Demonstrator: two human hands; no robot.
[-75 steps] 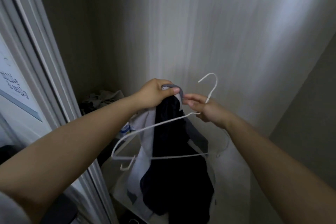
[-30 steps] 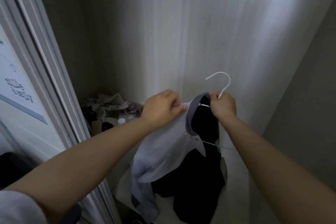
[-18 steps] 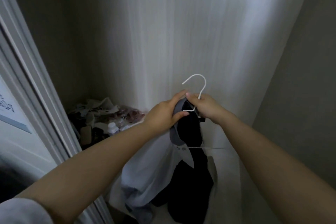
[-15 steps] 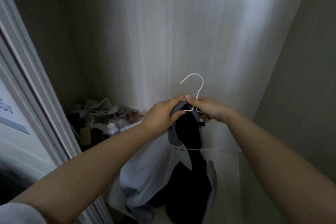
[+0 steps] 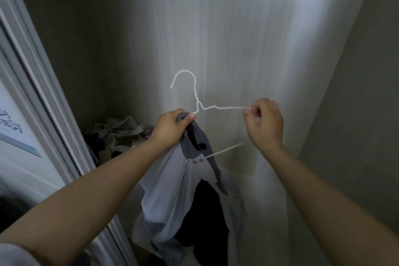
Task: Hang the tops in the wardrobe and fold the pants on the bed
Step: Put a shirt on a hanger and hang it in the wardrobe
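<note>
A light grey top (image 5: 172, 188) with a darker grey collar and dark inside hangs in front of the pale wardrobe wall. My left hand (image 5: 170, 128) grips its collar, bunched together with the left shoulder of a thin white wire hanger (image 5: 195, 97). The hanger's hook points up and left. My right hand (image 5: 264, 122) pinches the end of the hanger's right shoulder, out to the right of the top. The hanger's bottom bar runs from the collar toward my right wrist. The hanger's left half is hidden inside the garment.
A heap of crumpled clothes and small items (image 5: 116, 134) lies low in the wardrobe's left corner. A white door frame (image 5: 36, 84) runs along the left. The grey side wall (image 5: 356, 114) closes the right. No rail is in view.
My right hand slid from the hanger's neck out to its right shoulder end. The hanger rose out of the collar and turned level. My left hand kept its hold on the collar.
</note>
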